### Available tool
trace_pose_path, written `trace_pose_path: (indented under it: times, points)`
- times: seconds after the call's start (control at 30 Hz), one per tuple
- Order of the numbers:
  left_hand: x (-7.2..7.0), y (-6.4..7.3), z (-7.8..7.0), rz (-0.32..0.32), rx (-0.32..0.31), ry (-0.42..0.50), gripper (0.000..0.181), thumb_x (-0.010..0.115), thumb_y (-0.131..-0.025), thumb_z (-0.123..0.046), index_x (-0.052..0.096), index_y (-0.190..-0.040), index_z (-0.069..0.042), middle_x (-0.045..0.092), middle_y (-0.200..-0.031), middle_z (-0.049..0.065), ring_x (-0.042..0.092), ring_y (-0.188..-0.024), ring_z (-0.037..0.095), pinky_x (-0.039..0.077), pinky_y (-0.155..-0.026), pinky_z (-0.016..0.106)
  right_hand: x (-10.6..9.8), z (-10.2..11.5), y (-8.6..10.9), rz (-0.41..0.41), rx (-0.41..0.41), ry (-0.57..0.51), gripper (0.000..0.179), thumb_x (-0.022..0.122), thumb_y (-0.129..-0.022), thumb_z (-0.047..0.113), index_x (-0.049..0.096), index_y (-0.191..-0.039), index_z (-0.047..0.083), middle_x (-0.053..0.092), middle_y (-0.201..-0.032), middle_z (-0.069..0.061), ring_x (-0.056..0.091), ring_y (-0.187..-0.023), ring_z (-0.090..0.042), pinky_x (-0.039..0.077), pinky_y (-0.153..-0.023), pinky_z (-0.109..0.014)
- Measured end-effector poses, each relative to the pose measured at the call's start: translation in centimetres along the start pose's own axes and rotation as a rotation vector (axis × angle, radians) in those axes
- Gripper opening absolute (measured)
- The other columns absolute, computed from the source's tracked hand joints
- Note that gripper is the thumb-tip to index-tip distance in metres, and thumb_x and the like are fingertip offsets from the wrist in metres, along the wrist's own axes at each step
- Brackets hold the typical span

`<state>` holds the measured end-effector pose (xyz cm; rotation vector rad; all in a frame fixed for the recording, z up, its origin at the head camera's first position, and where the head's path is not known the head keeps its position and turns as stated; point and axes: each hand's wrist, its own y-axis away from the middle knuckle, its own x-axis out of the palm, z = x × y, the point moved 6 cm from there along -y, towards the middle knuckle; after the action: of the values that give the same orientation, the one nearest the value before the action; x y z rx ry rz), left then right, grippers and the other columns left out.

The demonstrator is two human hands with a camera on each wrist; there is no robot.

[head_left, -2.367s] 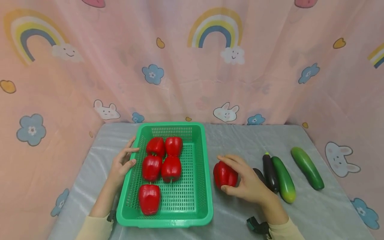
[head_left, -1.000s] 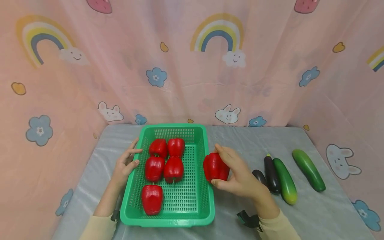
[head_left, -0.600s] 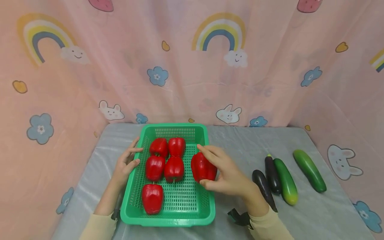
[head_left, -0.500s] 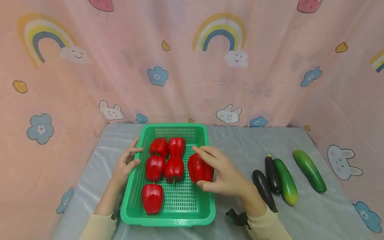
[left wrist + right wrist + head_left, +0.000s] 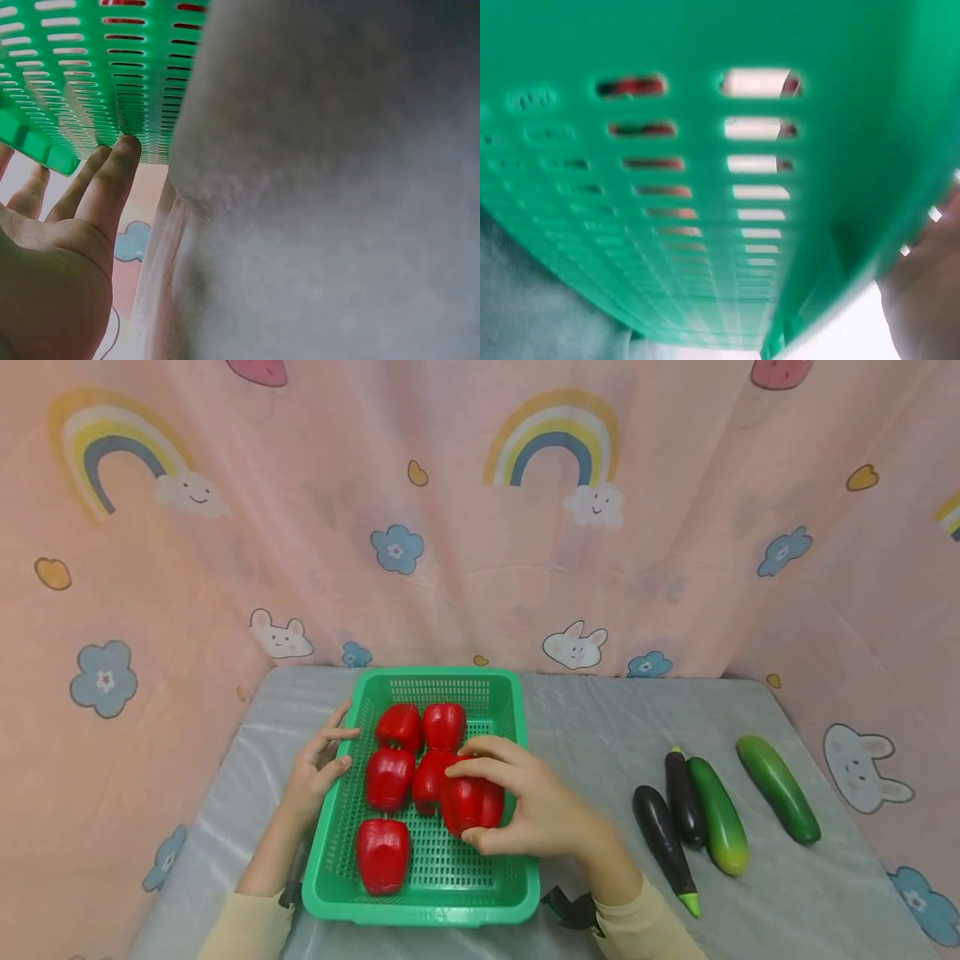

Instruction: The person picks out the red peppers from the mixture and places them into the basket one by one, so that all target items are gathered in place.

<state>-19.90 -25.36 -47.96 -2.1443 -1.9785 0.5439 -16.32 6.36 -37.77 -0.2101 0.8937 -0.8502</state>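
My right hand (image 5: 532, 797) grips a red bell pepper (image 5: 474, 808) between thumb and fingers, inside the green basket (image 5: 420, 913). The pepper overlaps another red pepper (image 5: 427, 783) in the head view. Several more red bell peppers (image 5: 389, 779) lie in the basket, one alone near its front left (image 5: 383, 855). At the basket's left side, my left hand (image 5: 313, 777) rests its extended fingers against the rim. In the left wrist view, fingertips of the left hand (image 5: 60, 255) reach the slotted basket wall (image 5: 127, 67). That wall hides most of the right wrist view.
To the right on the grey cloth (image 5: 585, 718) lie two dark eggplants (image 5: 663, 843) (image 5: 684, 802) and two green cucumber-like vegetables (image 5: 717, 818) (image 5: 778, 789). A pink patterned curtain (image 5: 465, 618) stands behind the table.
My right hand has carried the bell pepper leftward from the cloth, over the rim and into the basket. The front eggplant has come into full view. The left hand has stayed at the rim.
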Motion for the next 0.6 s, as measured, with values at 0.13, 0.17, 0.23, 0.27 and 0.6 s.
trace_pose_path:
  times: [0.13, 0.17, 0.23, 0.27, 0.6]
  points:
    - [0.0, 0.0, 0.0, 0.003, -0.002, 0.002, 0.035, 0.058, -0.1, 0.007, 0.06, -0.135, 0.014, 0.033, -0.176, 0.018, 0.032, -0.157, 0.05, 0.047, -0.099, 0.028, 0.7, 0.0, -0.2, 0.015, 0.019, -0.016, 0.059, 0.092, -0.078, 0.024, 0.073, -0.135, 0.022, 0.061, -0.144, -0.005, 0.056, -0.134, -0.025, 0.063, -0.091, -0.037]
    - [0.0, 0.0, 0.0, 0.003, -0.003, 0.003, 0.035, 0.058, -0.1, 0.007, 0.06, -0.135, 0.014, 0.032, -0.176, 0.018, 0.032, -0.157, 0.05, 0.047, -0.1, 0.028, 0.9, 0.0, -0.2, 0.021, 0.028, -0.018, 0.059, 0.092, -0.079, 0.025, 0.073, -0.135, 0.023, 0.061, -0.145, -0.005, 0.055, -0.134, -0.025, 0.063, -0.091, -0.037]
    - [0.0, 0.1, 0.1, 0.005, -0.005, 0.005, 0.035, 0.058, -0.1, 0.007, 0.06, -0.135, 0.014, 0.032, -0.176, 0.018, 0.031, -0.157, 0.051, 0.047, -0.101, 0.028, 1.2, 0.0, -0.1, 0.035, 0.051, -0.02, 0.059, 0.092, -0.08, 0.028, 0.073, -0.135, 0.025, 0.06, -0.147, -0.002, 0.054, -0.136, -0.023, 0.062, -0.09, -0.036]
    - [0.0, 0.1, 0.1, 0.004, -0.006, 0.004, 0.035, 0.058, -0.1, 0.007, 0.06, -0.135, 0.013, 0.032, -0.176, 0.018, 0.032, -0.157, 0.051, 0.048, -0.101, 0.028, 1.4, -0.1, -0.1, 0.044, 0.062, -0.02, 0.059, 0.092, -0.08, 0.029, 0.073, -0.136, 0.026, 0.06, -0.148, -0.001, 0.054, -0.137, -0.023, 0.062, -0.09, -0.036]
    - [-0.1, 0.1, 0.2, 0.0, -0.011, -0.001, 0.035, 0.058, -0.1, 0.006, 0.061, -0.135, 0.012, 0.033, -0.176, 0.016, 0.033, -0.158, 0.047, 0.046, -0.101, 0.031, 3.7, -0.1, -0.3, 0.189, 0.106, -0.051, 0.055, 0.089, -0.084, 0.031, 0.072, -0.136, 0.027, 0.057, -0.145, 0.01, 0.054, -0.133, -0.013, 0.06, -0.092, -0.031]
